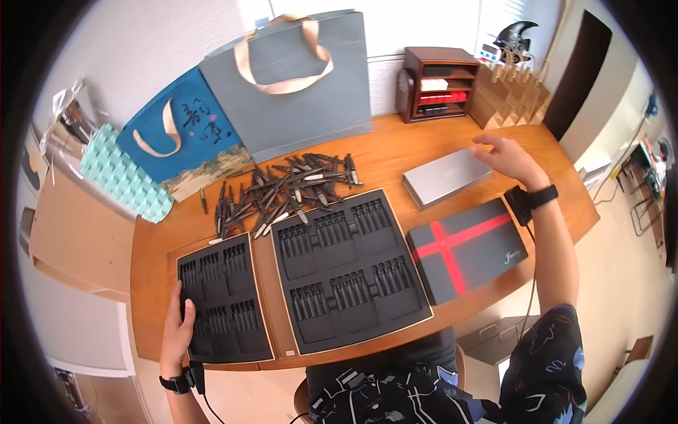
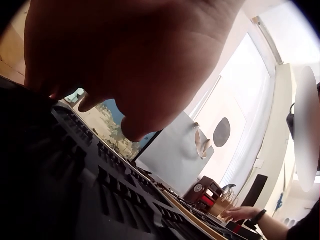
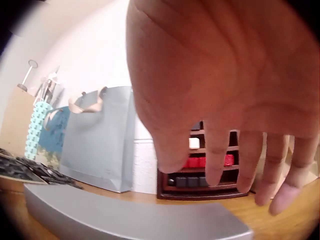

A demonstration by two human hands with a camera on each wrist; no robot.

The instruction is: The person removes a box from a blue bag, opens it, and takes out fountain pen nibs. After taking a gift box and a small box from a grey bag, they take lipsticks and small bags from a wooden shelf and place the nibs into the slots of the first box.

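Note:
In the head view, my left hand (image 1: 176,328) rests along the left edge of an unfolded case, its thumb over the black slotted insert (image 1: 251,339) of the narrower half. The wider half holds a similar black insert (image 1: 339,267) with rows of pen-shaped slots. My right hand (image 1: 512,161) hovers at the right end of a closed silver box (image 1: 445,178), fingers loosely extended and holding nothing. In the right wrist view its fingers (image 3: 250,160) hang spread beyond the silver box (image 3: 125,215). Behind the case lies a heap of slender, dark pen-like pieces (image 1: 282,191).
A dark gift box (image 1: 487,265) with a red ribbon print sits right of the case. Grey (image 1: 296,106) and blue (image 1: 187,127) paper bags stand at the back. A small wooden shelf (image 1: 438,85) and brown paper bags (image 1: 508,99) occupy the far right.

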